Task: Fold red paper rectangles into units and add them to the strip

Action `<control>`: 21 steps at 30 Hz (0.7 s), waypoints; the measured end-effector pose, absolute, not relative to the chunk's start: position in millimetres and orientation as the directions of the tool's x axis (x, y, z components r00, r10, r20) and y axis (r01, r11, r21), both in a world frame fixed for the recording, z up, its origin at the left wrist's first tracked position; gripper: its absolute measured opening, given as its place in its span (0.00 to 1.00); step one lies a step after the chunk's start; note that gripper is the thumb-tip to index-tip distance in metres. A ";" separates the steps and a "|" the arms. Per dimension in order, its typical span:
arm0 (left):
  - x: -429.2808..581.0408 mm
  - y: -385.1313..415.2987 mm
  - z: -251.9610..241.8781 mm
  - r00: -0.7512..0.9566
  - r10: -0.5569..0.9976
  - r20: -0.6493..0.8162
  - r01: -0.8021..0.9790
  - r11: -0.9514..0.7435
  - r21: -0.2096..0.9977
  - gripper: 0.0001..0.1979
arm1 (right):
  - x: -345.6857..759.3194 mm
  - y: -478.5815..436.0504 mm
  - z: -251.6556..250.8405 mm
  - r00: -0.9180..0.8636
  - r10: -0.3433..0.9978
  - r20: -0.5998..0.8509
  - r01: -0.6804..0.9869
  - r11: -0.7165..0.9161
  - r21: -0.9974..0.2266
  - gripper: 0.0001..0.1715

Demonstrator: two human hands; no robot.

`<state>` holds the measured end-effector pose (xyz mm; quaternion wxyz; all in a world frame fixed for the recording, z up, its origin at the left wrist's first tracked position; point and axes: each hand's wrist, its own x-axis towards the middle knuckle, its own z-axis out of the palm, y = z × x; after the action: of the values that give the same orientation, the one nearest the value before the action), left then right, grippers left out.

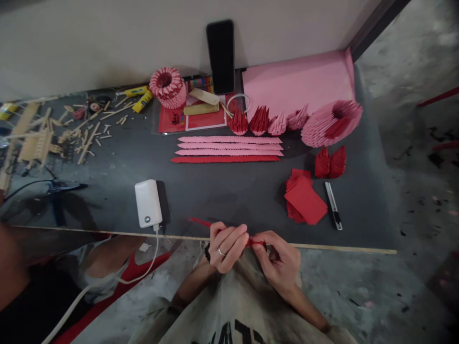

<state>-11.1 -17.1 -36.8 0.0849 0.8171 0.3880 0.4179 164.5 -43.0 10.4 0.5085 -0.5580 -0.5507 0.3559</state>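
Note:
At the table's front edge, my left hand (pixel 227 246), with a ring on one finger, is closed around a red folded-paper strip (pixel 200 221). One end of the strip sticks out to the left, and its middle is hidden by the fingers. Close beside it, my right hand (pixel 278 260) pinches red folded paper at the strip's other end between thumb and forefinger. Whether that is a separate piece I cannot tell. Farther back lie several pink strips (pixel 229 146) and one red zigzag-edged strip (pixel 225 159). To the right is a stack of red paper rectangles (pixel 306 200).
A utility knife (pixel 333 206) lies right of the stack, near red folded bundles (pixel 330 162). Behind are pink paper vases (pixel 168 88), a leaning phone (pixel 220 56) and pink sheets (pixel 297 79). Leftward are a cabled white power bank (pixel 148 203), wooden sticks (pixel 88 143) and another person's knee (pixel 111 255).

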 end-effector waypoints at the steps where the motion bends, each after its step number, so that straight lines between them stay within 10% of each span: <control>1: -9.4 -14.6 -31.0 0.325 0.630 0.706 0.567 -0.727 0.387 0.10 | 164.7 -42.7 11.8 0.133 0.974 0.185 0.260 0.145 -0.955 0.12; 21: -9.0 -6.8 -12.3 0.389 0.572 0.722 0.570 -0.766 0.299 0.07 | 174.7 -44.0 17.5 0.068 0.971 0.228 0.353 0.190 -0.916 0.14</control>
<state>-9.0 -6.8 -12.3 0.0013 0.8335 0.3423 0.4337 174.7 -44.0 17.5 0.4817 -0.5494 -0.6026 0.3209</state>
